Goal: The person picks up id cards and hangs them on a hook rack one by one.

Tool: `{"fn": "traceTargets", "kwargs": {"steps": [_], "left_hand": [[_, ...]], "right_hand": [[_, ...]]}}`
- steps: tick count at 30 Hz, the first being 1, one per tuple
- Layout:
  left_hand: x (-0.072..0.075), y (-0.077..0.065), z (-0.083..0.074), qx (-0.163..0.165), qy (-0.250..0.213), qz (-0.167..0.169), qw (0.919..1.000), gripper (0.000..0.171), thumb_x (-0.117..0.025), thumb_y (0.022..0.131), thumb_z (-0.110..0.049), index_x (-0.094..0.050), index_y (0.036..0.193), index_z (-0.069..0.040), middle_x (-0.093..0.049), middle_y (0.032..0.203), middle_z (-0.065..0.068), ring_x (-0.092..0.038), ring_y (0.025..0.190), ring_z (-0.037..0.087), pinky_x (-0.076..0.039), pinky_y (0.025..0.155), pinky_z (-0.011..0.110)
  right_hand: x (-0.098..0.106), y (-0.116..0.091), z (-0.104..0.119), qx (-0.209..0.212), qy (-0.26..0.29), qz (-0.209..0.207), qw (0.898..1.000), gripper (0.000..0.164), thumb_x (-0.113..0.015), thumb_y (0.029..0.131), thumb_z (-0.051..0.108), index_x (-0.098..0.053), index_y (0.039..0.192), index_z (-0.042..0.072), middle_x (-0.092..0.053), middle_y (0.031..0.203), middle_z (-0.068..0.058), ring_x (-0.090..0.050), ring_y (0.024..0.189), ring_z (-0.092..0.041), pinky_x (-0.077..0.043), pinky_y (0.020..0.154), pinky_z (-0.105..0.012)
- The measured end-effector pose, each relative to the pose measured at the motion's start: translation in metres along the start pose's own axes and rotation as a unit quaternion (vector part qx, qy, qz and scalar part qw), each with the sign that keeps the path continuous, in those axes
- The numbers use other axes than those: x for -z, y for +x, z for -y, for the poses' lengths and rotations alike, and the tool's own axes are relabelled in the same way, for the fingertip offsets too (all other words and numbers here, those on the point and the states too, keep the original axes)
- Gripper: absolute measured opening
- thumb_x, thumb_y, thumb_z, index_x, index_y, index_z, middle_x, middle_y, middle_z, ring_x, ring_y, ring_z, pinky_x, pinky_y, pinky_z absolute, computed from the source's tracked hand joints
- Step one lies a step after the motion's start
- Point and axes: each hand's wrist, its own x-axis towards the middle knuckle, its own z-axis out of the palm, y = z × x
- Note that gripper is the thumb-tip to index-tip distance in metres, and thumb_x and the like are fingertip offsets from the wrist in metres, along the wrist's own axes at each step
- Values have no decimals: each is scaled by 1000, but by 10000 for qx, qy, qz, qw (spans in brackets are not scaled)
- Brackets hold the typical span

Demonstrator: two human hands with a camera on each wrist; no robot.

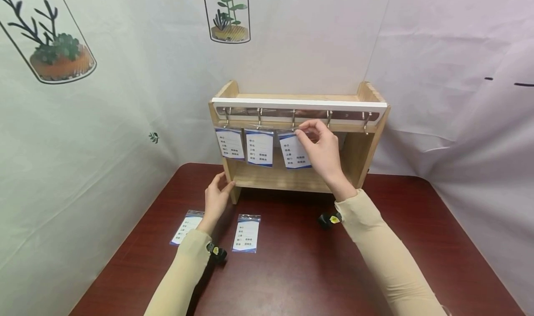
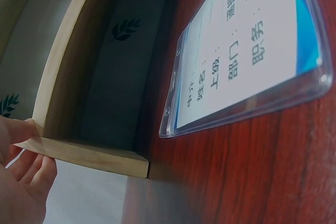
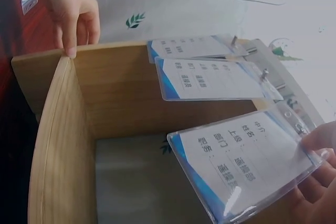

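My right hand (image 1: pixel 323 149) pinches the upper right corner of a clear-sleeved name badge (image 1: pixel 294 151) at the middle hook (image 1: pixel 293 117) of a hook rail. Thumb and fingers hold that badge (image 3: pixel 239 158) in the right wrist view; whether the hook passes through its hole cannot be told. Two more badges, a left one (image 1: pixel 230 144) and a second (image 1: pixel 259 148), hang from the hooks beside it. My left hand (image 1: pixel 217 196) grips the lower left side of the wooden shelf (image 1: pixel 283 180), thumb on the front edge and fingers around the outer side.
Two badges lie on the dark red table (image 1: pixel 292 269): one (image 1: pixel 246 235) in front of the shelf, another (image 1: pixel 187 225) partly behind my left wrist. Farther right along the rail are two bare hooks, one being the end hook (image 1: pixel 367 121). A patterned white curtain (image 1: pixel 308 38) hangs behind.
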Motion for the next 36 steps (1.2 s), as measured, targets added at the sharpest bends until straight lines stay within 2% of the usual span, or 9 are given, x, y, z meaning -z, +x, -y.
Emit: {"fn": "traceTargets", "kwargs": {"steps": [11, 20, 30, 36], "left_hand": [[0, -2, 1, 0, 27, 2, 10000, 41, -74, 93, -10, -62, 130, -1, -66, 126, 22, -65, 114, 34, -58, 92, 45], [-1, -2, 1, 34, 90, 0, 10000, 41, -73, 93, -10, -61, 131, -1, -65, 127, 22, -65, 115, 34, -57, 92, 46], [0, -1, -1, 43, 60, 19, 10000, 42, -74, 92, -9, -61, 131, 0, -65, 127, 23, -65, 115, 36, -57, 93, 46], [0, -1, -3, 28, 61, 17, 10000, 42, -74, 92, -9, -61, 131, 0, -65, 127, 24, -64, 115, 37, -57, 93, 46]], "right_hand": [[-3, -2, -4, 112, 105, -113, 9998, 16, -70, 97, 18, -66, 107, 7, -75, 101, -8, -70, 85, -17, -56, 72, -27], [-5, -2, -6, 29, 463, -98, 9989, 20, -69, 97, 19, -64, 108, 4, -76, 102, -7, -70, 90, -16, -56, 75, -23], [-11, -3, -7, 49, 711, -213, 9972, 17, -69, 98, 15, -63, 107, 2, -76, 102, -9, -71, 88, -17, -58, 74, -24], [-14, -2, -7, -89, 857, -353, 9957, 19, -69, 97, 14, -62, 106, -1, -75, 104, -13, -71, 98, -19, -58, 87, -30]]}}
